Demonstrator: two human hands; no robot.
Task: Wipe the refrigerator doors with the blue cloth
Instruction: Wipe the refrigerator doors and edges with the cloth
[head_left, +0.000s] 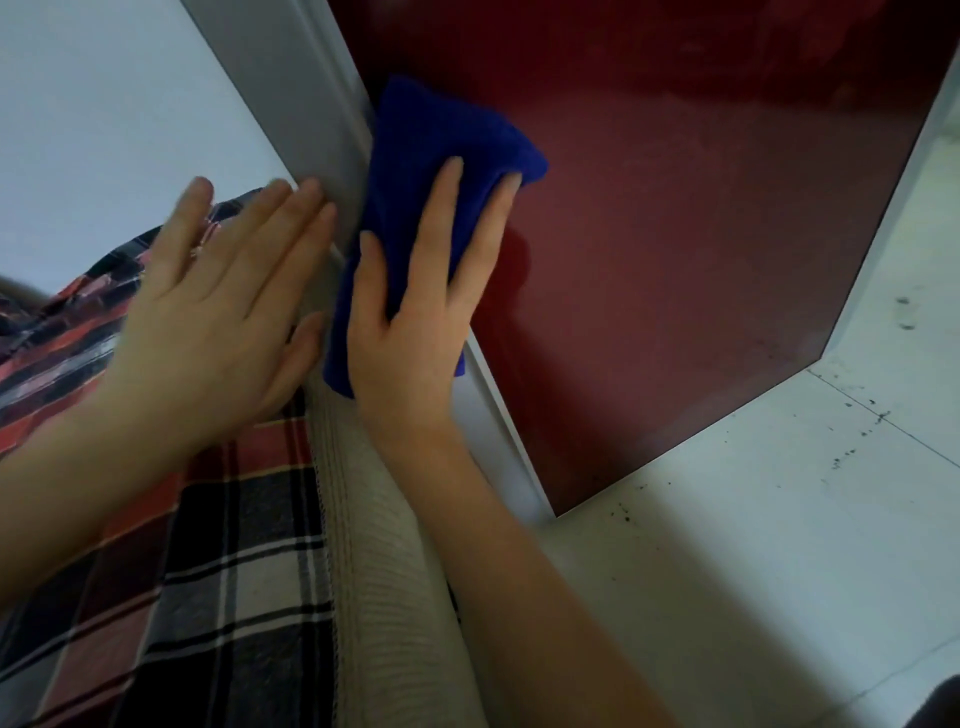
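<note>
In the head view, the only one I have, the blue cloth (431, 135) lies flat against the dark red refrigerator door (701, 234), close in at the door's left edge where the pale trim (498, 415) runs. It is folded into a long pad. Its long axis follows that edge, slanting in the picture from lower left, under the heel of the palm, to upper right, past the fingertips.

My right hand (410, 322) lies on top of it. The fingers are straight and spread over the fabric, the thumb lies along the cloth's left side, and the palm presses it to the panel rather than clutching it.

My left hand (218, 312) is empty, flat, fingers out and close together. It sits on the other side of the trim beside the grey side panel (291, 104), somewhat blurred, and I cannot tell whether it touches the panel. It is off the door face altogether.

What the next stroke turns on, as I judge it, is that nearly all the bare red surface lies to the right of the cloth and beyond its far end. The pad should therefore travel away from the trim across the door, broadside on so its long side sweeps a wide band. The right hand is the one placed for that.

The speckled white floor (779, 519) shows below the door's lower edge, and plaid fabric (156, 571) fills the lower left.
</note>
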